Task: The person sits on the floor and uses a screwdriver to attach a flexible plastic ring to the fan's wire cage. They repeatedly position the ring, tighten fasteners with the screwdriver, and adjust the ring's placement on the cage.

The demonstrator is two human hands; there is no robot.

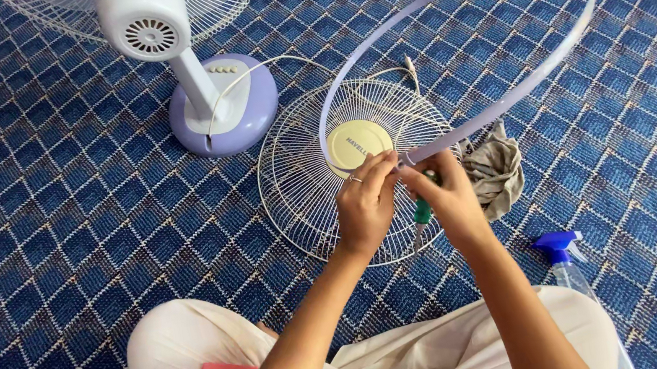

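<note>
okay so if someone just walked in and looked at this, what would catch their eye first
Probably the big pale lilac ring, held up over the blue patterned carpet by the left hand and right hand at centre, a green-handled screwdriver in the right. Beneath lies a wire fan guard; the fan's base stands upper left.

A single head-worn camera looks steeply down from above the seated person onto the carpet floor (32, 249). It faces forward and downward. The person's lap and forearms fill the bottom edge at close range; the fan base (223, 105) sits farther off near the top edge.
</note>
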